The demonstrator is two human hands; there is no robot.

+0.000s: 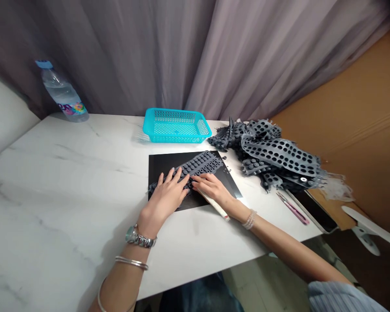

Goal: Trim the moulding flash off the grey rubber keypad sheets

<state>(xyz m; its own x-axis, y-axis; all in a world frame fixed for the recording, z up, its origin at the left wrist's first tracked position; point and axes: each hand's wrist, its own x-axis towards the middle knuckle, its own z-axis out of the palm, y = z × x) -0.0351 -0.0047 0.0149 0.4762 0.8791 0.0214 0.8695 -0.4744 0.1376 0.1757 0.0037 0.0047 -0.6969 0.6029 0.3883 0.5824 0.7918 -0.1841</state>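
A grey moulded rubber sheet [195,168] with rows of round buttons lies tilted across a black mat [164,164]. My left hand [164,195] holds its near part, with the fingers spread over the buttons. My right hand [211,188] sits just to the right, its fingertips on the same sheet. Under that palm runs a pale flat stick [216,206], which the hand appears to hold. Part of the sheet is hidden beneath both hands.
A heap of perforated grey rubber scrap [274,151] rises to the right of the mat on the white marble table [68,182]. Behind stand a teal plastic basket [175,126] and a water bottle [63,91]. Pink-handled tweezers [292,209] and a dark tablet [315,212] lie at right.
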